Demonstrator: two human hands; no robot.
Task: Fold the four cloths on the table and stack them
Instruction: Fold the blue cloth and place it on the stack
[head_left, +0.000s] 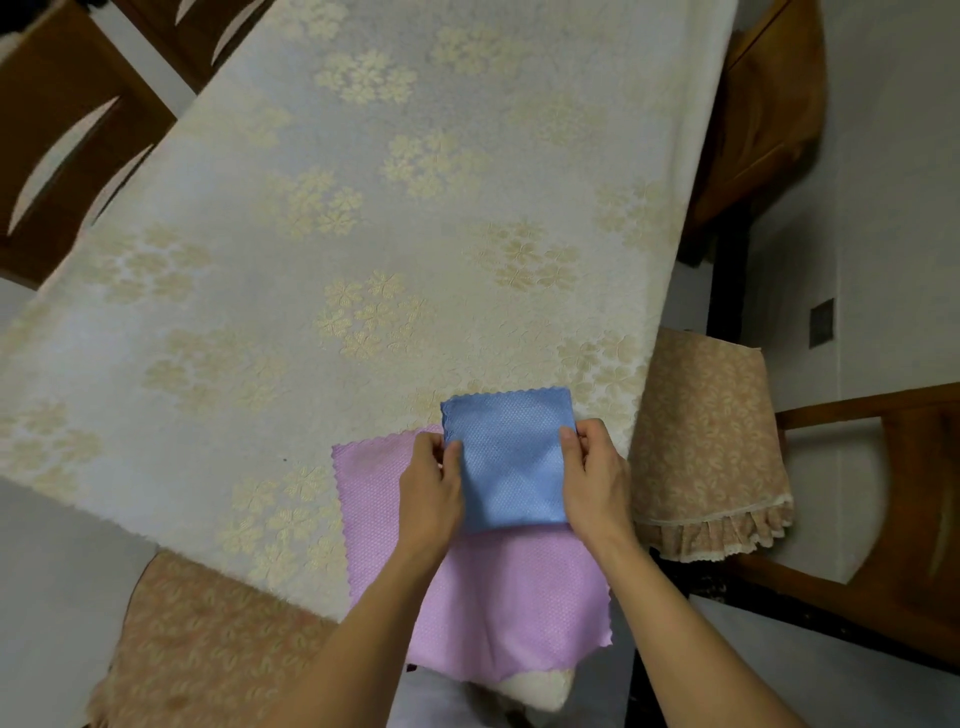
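A folded blue cloth (511, 457) sits at the near right corner of the counter (322, 218), roughly square, its scalloped edge turned toward the far end of the counter and its smooth folded edge toward the person. With sides so nearly equal, no long axis can be told.

It lies on top of a pink cloth (498, 597), spread flat and unfolded, whose near part hangs over the counter's corner. Only these 2 cloths are in view.

The left hand (428, 480) pinches the blue cloth's left edge, thumb on top and fingers curled. The right hand (592, 467) pinches its right edge the same way.

The counter wears a pale cloth with cream flower clusters. Wooden chairs (67, 135) stand around it, 2 with peach patterned seat covers (706, 431).
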